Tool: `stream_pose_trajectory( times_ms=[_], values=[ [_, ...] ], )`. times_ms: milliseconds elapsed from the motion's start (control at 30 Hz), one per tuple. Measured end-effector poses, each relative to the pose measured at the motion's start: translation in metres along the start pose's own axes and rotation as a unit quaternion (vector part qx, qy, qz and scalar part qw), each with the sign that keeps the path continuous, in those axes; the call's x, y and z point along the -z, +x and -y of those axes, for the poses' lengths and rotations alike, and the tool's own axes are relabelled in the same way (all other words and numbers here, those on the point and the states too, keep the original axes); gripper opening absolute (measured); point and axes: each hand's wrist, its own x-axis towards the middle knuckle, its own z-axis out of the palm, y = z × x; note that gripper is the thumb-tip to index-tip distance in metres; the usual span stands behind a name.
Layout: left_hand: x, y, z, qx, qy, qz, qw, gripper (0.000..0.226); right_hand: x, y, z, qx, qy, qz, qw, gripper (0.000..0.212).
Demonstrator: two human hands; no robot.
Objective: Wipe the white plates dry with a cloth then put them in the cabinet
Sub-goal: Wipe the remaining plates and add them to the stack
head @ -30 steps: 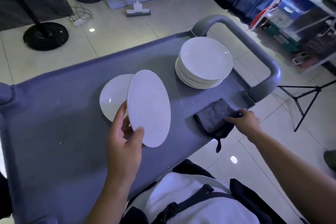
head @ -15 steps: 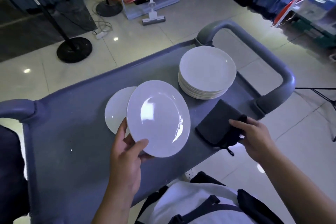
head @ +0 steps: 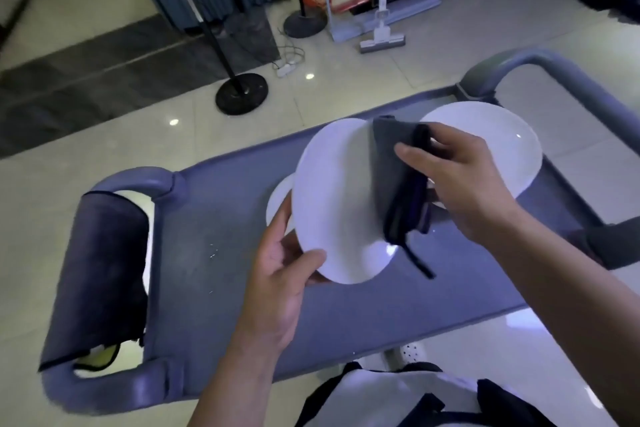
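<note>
My left hand [head: 277, 274] grips a white plate [head: 332, 204] by its lower left rim and holds it tilted above the grey cart top [head: 221, 274]. Over the right half of that plate my right hand [head: 460, 180] holds a folded dark grey cloth [head: 394, 180], whose loop dangles below. A second white plate [head: 277, 204] lies flat on the cart, mostly hidden behind the held one. The stack of white plates [head: 485, 146] sits at the cart's far right, partly covered by my right hand.
The cart has grey handles at the left [head: 104, 388] and far right [head: 554, 69]; a dark cloth [head: 100, 274] hangs over the left one. On the tiled floor beyond stand a black round stand base [head: 241, 94], a power strip [head: 285, 69] and a mop [head: 381, 38].
My right hand lifted the dark cloth off the cart's edge and brought it onto the held plate. The left hand raised the plate. The camera view swung left.
</note>
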Motion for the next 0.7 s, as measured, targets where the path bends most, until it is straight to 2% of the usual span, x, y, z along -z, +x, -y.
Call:
stream_pose_trajectory(
  times_ms=[100,200,400,567,700],
  values=[
    [-0.004,-0.006,-0.009,-0.006,-0.001,-0.013,1.000,0.071,-0.037,0.006,0.017,0.022,0.034,0.090,0.995,0.018],
    [0.000,-0.016,-0.017,-0.011,-0.013,-0.041,0.999,0.070,-0.062,0.002,0.023,0.116,-0.032,0.193,0.974,0.021],
    [0.015,-0.039,-0.022,-0.018,-0.073,-0.074,0.994,0.069,-0.083,-0.010,0.019,0.200,-0.138,0.412,0.878,0.025],
    [0.010,-0.055,-0.015,-0.009,-0.223,-0.131,0.966,0.079,-0.079,-0.022,0.014,0.233,-0.205,0.493,0.813,0.029],
    [0.008,-0.069,-0.008,-0.035,-0.201,-0.171,0.964,0.053,-0.074,-0.037,0.017,0.277,-0.300,0.542,0.735,0.038]
  ],
)
